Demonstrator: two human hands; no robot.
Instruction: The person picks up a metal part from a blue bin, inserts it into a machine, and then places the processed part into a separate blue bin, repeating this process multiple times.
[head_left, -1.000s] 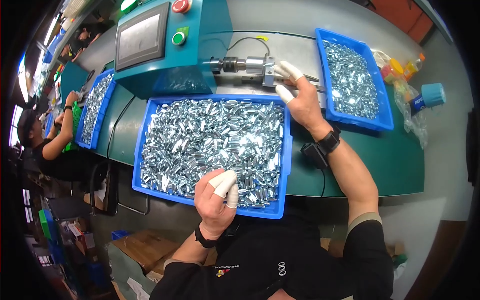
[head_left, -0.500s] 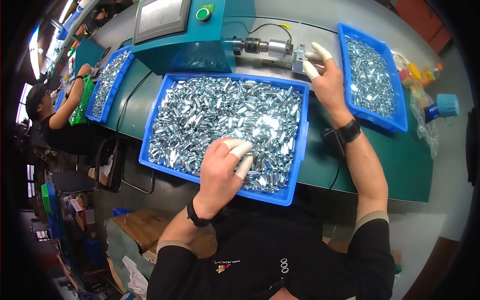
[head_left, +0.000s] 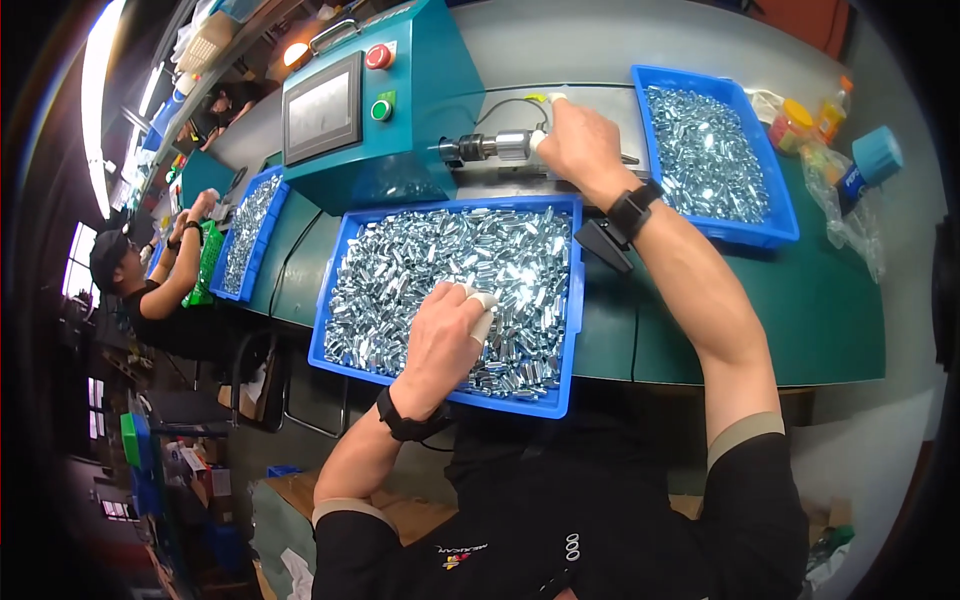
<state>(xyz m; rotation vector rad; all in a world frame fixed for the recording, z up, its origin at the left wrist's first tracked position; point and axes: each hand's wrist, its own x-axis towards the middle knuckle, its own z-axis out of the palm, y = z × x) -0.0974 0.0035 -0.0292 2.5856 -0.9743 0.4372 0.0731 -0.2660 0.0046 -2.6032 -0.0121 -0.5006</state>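
As your left grip's [head_left: 446,335] closure is unclear, handle silvery metal pieces [head_left: 400,270] lightly beyond the blue plastic tray's [head_left: 535,408] near edge.

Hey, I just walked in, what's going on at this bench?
Someone's left hand is down at the shiny metal parts in the large blue tray; I can't tell whether it holds any. Their right hand is by the outer end of the silver cylinder on the teal machine. Another blue tray of metal pieces sits to the right.
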